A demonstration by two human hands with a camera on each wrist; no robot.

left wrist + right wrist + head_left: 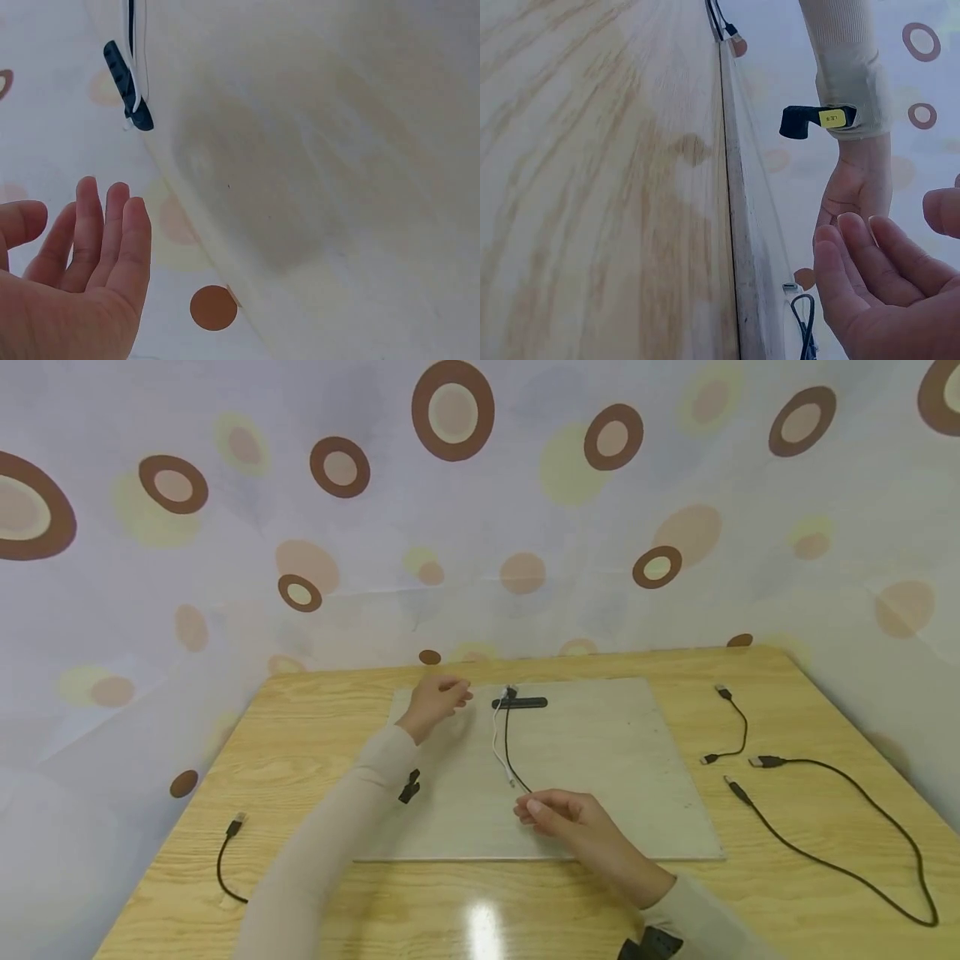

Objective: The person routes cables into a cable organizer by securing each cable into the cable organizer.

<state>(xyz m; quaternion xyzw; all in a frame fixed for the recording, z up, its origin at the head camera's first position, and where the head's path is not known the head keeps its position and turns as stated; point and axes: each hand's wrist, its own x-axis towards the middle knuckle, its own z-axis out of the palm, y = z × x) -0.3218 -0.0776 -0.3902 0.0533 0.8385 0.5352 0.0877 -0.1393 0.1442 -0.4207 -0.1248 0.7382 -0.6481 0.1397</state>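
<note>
A black cable clip strip [531,702] lies at the back of a pale board. A white cable [495,737] and a black cable [507,743] run forward from its left end. My left hand [438,702] hovers left of the strip, fingers loosely bent, holding nothing. In the left wrist view, the strip [120,79] sits beyond those fingertips. My right hand [573,827] is over the board's front part, with the black cable's near end passing out of sight at its fingertips. The right wrist view shows this hand's fingers [870,262] relaxed and its thumb apart.
The pale board [600,752] lies on a wooden table [300,718]. A short black USB cable [742,727] and a longer one [900,839] lie on the right. Another black cable [220,864] is at the left, partly behind my sleeve. A patterned cloth [480,527] hangs behind.
</note>
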